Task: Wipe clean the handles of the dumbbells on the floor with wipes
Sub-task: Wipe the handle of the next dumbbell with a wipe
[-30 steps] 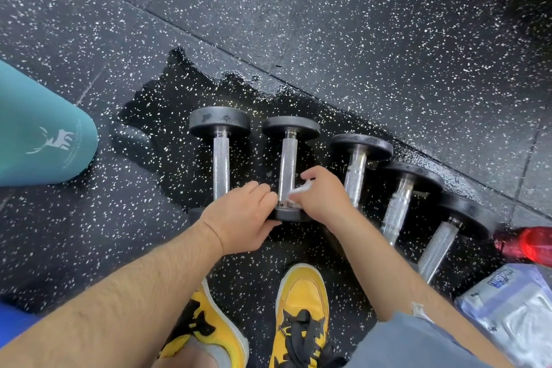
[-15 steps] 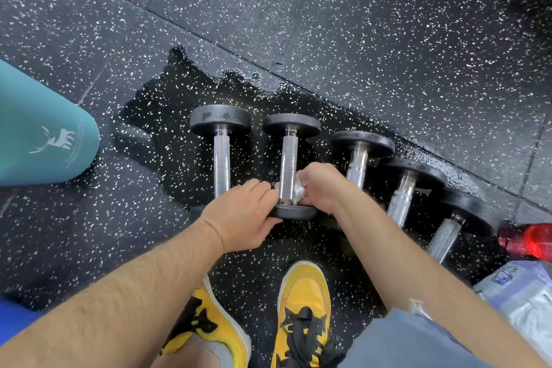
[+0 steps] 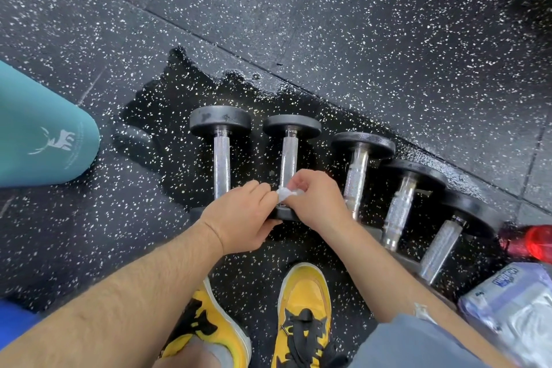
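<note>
Your right hand [image 3: 316, 200] pinches a crumpled white wipe [image 3: 285, 193] against the near end of the handle [image 3: 289, 158] of the 2nd dumbbell [image 3: 291, 125] in a row of 5 on the wet speckled floor [image 3: 358, 24]. Just left of that pinch, your left hand [image 3: 242, 218] curls round the same dumbbell's near weight, fingertips touching the wipe. Bare handle runs on beyond the grip. A pack of wipes [image 3: 513, 308] lies well to its right, and a teal object [image 3: 38, 134] well to its left.

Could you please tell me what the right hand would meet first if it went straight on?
Probably the left hand holding the dumbbell, beyond the wipe the right hand pinches; depth unclear.
</note>
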A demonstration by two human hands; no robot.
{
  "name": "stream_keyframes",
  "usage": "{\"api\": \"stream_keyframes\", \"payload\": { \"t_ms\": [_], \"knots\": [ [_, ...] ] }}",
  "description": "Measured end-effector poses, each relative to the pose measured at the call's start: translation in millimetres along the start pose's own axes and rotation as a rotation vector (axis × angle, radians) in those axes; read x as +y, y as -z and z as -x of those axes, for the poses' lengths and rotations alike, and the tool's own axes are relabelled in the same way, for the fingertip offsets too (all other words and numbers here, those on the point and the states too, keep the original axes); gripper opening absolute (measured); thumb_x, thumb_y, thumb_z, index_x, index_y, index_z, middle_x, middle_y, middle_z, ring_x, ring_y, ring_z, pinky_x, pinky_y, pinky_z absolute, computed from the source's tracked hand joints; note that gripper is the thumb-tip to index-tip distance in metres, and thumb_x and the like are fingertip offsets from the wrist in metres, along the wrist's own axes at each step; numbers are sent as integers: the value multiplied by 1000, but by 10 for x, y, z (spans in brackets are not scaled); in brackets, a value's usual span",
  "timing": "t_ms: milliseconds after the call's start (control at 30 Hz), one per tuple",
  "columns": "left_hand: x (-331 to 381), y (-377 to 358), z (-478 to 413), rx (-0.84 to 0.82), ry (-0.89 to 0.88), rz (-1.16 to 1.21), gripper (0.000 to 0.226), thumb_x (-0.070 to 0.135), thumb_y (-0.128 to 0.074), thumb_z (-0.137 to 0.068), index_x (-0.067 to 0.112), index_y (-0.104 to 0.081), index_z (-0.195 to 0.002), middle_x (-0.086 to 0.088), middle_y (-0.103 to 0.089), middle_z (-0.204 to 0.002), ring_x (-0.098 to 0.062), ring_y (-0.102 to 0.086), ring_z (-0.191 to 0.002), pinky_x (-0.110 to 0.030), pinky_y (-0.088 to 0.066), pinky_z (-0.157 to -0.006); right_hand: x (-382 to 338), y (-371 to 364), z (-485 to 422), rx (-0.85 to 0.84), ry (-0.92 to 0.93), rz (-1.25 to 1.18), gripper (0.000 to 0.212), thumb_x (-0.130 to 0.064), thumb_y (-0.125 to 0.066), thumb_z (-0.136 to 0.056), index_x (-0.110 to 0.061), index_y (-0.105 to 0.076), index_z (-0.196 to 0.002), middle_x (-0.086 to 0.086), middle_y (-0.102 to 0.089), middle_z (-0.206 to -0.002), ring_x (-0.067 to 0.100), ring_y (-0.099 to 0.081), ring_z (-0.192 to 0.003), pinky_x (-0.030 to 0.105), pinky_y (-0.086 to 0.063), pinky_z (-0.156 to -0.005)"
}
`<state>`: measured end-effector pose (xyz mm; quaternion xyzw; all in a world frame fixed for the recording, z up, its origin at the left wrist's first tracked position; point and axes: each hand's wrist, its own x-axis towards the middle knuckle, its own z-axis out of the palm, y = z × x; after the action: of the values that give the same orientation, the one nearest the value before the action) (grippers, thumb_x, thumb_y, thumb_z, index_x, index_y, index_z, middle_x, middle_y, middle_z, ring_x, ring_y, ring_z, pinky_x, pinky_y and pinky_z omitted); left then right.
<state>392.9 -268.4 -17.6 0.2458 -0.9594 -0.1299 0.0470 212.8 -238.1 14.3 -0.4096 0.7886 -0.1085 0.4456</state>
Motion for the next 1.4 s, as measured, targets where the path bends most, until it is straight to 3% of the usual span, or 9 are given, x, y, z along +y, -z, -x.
{"api": "stream_keyframes", "payload": {
  "t_ms": [100, 300, 567, 700, 1067, 1167, 1233, 1333, 1400],
  "knots": [
    [-7, -3, 18, 5, 8, 2, 33, 38, -71, -80, 15, -49, -89, -1, -52, -80, -19, -48, -68, -34, -51, -55, -35, -108, -73, 71, 122, 127, 18, -22, -70, -86, -28, -57, -75, -2, -55, -89, 17, -53, -75, 25, -33, -57],
    [9, -3, 17, -11, 35, 30, 33, 40, -76, -84, 12, -59, -94, -1, -58, -87, -20, -54, -72, -33, -52, -60, -231, -162, -126, 117, 245, 248, 7, -10, -57, -88, -14, -63, -88, 1, -49, -97, 24, -51, -81, 36, -46, -71],
    [28, 30, -28, 37, -26, 24, 28, 40, -60, -85, 15, -46, -91, -3, -55, -80, -21, -51, -68, -33, -51, -54, 38, -103, 18, 179, 33, -72, 24, 6, -52, -77, -18, -54, -75, 0, -56, -86, 17, -51, -75, 36, -43, -64],
    [6, 17, -14, 29, -26, 12, 27, 40, -57, -86, 14, -49, -89, -3, -54, -80, -20, -50, -67, -33, -51, -55, 97, -26, -1, 180, -122, -261, 24, 6, -49, -82, -15, -61, -81, 3, -63, -83, 14, -52, -71, 29, -40, -57],
    [-3, -28, 0, 33, -23, 15, 29, 41, -57, -87, 20, -37, -91, -2, -51, -81, -20, -46, -69, -34, -50, -55, 57, -1, -55, 85, -217, -392, 21, -16, -52, -84, -21, -73, -83, -8, -73, -78, 12, -67, -78, 30, -55, -72],
    [-3, -26, -13, 31, -26, 16, 25, 42, -51, -88, 20, -39, -90, -2, -50, -81, -20, -46, -69, -35, -51, -55, 31, -39, 26, 51, -155, -293, 21, -22, -50, -86, -12, -62, -72, -4, -56, -64, 12, -49, -61, 29, -39, -57],
    [0, -27, -8, 23, -25, 19, 26, 41, -54, -88, 19, -41, -89, -2, -50, -81, -19, -45, -69, -35, -50, -55, 17, -84, -2, 53, -137, -257, 19, -18, -48, -93, -15, -58, -77, -6, -54, -68, 12, -47, -64, 28, -35, -54],
    [2, -26, -5, 21, -19, 18, 28, 39, -59, -86, 18, -42, -88, -2, -51, -81, -20, -46, -69, -35, -51, -56, -32, -126, -94, 10, -197, -312, 24, -10, -46, -83, -10, -69, -92, 8, -71, -88, 17, -60, -76, 30, -48, -63],
    [2, -14, -8, 25, -20, 13, 27, 39, -58, -86, 16, -44, -88, -2, -52, -81, -20, -47, -70, -34, -50, -57, -97, -96, -169, -21, -270, -390, 39, -9, -45, -67, 0, -71, -94, 19, -71, -87, 18, -55, -69, 31, -44, -62]
  ]
}}
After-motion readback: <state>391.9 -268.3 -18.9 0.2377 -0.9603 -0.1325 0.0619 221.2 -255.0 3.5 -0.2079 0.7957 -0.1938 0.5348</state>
